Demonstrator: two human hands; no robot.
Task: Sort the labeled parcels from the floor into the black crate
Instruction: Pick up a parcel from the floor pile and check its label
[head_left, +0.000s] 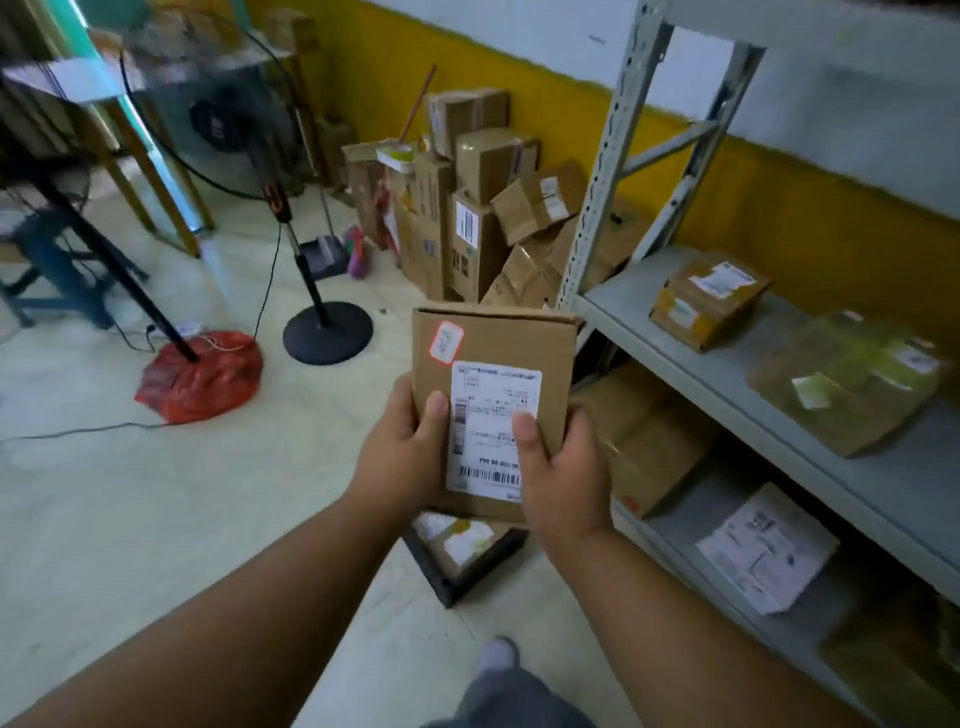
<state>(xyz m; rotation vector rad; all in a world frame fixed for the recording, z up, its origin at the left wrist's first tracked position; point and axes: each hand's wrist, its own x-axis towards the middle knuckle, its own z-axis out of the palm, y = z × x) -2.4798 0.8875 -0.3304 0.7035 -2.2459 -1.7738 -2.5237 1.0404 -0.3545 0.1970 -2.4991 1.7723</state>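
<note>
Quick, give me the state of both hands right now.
Left hand: grip closed on the cardboard parcel.
Right hand: grip closed on the same parcel.

Open floor (130, 519) left of grip. Metal shelving (779, 395) close on right, blocking that side. Black crate (457, 587) directly below, partly filled. Fan stand (327, 332) and stacked boxes (478, 218) ahead.

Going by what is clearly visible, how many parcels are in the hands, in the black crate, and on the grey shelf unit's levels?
Held parcel, gripped by left hand and right hand: 1
Parcels visible in the black crate: 1
Parcels on the grey shelf unit: 5, with one more blurred at the lower right uncertain
Total: 7
</note>
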